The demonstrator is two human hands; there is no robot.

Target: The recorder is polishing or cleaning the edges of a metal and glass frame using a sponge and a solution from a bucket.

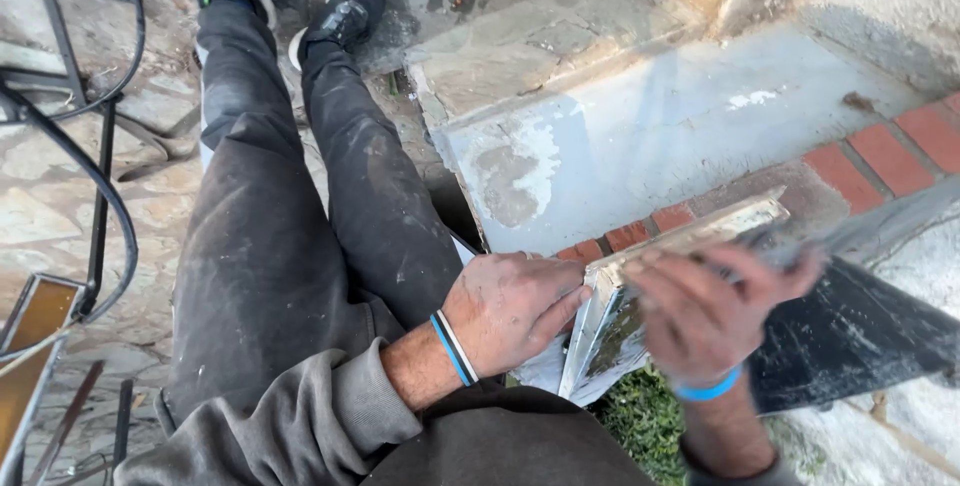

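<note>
Left hand [510, 311] — mine, gripping the tile's [640, 291] near edge. Right hand [700, 316] — blurred, grasping its face. Tile: stiff, weighty, chippable; hold by edges.

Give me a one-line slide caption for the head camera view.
Seated on stone steps, a person steadies a white-painted board on edge with the left hand while the blurred right hand grips its top.

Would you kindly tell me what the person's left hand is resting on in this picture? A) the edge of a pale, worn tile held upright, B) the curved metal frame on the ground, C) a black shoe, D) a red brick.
A: the left hand grips the near edge of the pale tile, which stands on edge, while the blurred right hand lies across its other side.
</note>
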